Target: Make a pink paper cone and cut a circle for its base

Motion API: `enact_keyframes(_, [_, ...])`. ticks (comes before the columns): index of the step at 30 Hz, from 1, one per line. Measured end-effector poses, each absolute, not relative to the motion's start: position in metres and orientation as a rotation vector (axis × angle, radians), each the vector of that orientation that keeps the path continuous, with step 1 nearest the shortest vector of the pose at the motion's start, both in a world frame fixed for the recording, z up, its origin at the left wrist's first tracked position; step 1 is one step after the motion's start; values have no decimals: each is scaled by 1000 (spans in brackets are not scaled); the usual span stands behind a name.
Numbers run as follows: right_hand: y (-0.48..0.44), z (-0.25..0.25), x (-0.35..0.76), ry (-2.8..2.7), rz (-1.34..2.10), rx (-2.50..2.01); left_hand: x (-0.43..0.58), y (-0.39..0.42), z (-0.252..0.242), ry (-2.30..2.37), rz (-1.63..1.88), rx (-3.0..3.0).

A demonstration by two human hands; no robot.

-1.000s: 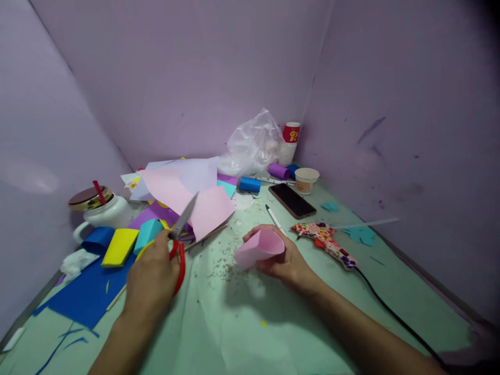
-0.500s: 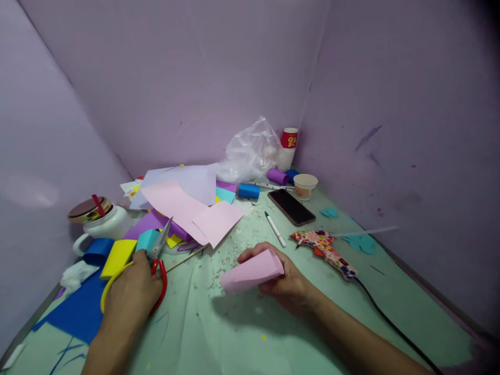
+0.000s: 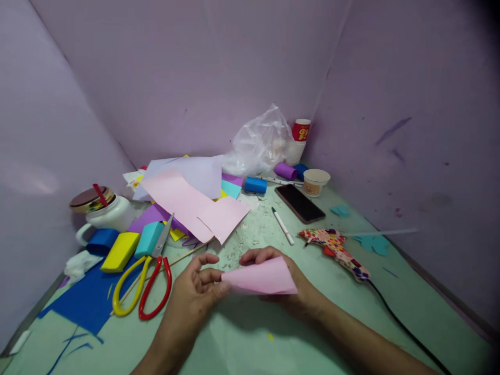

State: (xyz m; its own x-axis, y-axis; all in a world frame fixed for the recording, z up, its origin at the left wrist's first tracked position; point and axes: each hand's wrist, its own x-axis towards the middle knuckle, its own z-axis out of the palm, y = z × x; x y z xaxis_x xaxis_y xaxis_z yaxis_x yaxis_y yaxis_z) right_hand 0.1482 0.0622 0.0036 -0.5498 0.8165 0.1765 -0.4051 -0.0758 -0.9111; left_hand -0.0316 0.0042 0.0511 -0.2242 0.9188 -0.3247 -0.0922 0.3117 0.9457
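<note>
A pink paper cone [image 3: 261,278] lies sideways between my hands above the table, its wide end to the right. My right hand [image 3: 291,281] is closed round the wide end from behind, most of the fingers hidden by the paper. The thumb and a finger of my left hand [image 3: 197,289] pinch the narrow tip. Just left of that hand, scissors [image 3: 155,258] with one yellow and one red handle lie with their blades a little apart, near yellow [image 3: 120,252], light blue [image 3: 149,239] and dark blue [image 3: 102,242] rolled paper pieces.
Loose pink paper [image 3: 183,200] and other coloured sheets are piled behind. A marker [image 3: 282,225], a phone [image 3: 300,202] and a small paper tub [image 3: 315,183] stand or lie beyond my right hand. On the right is a patterned glue gun [image 3: 336,252] with its cord. A white jar [image 3: 109,213] stands left.
My left hand has let go of the scissors, now lying on the table, and moved right to the cone's tip. The cone has turned slightly in my right hand. The camera view has shifted.
</note>
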Motion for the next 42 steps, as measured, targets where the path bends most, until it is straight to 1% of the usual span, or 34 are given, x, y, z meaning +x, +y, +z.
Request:
enact_keyframes(3, [63,4,149,-1451,1699,-598,-25,6,48,1424,1222,717])
enact_keyframes(6, [64,10,156,-1481,1595,-640,-30,10,42,1475,1304,650])
enact_keyframes(8, [65,15,164,-1488,1427,-690,-34,12,36,1519,1359,648])
enact_keyframes(11, [67,24,175,-1648,1080,-783,-37,14,29,1577,1430,683])
enact_keyframes(13, [68,30,182,-1784,953,-746,-37,14,28,1644,1483,739])
enact_keyframes(18, [69,35,185,-2023,949,-567,-36,11,31,1755,1561,829])
enact_keyframes(22, [69,29,177,-1970,874,-605,-34,12,33,1764,1599,795])
enact_keyframes(26, [69,26,171,-1833,964,-681,-33,12,33,1775,1582,809])
enact_keyframes(32, [68,29,164,-1536,1370,-948,-35,7,28,1754,1611,958])
enact_keyframes(34, [68,29,162,-1409,1449,-1052,-36,6,27,1753,1619,988])
enact_keyframes(38, [65,28,159,-1275,1496,-1057,-34,6,27,1726,1629,1011])
enact_keyframes(42, [63,25,157,-1280,1448,-1044,-32,6,27,1704,1582,977])
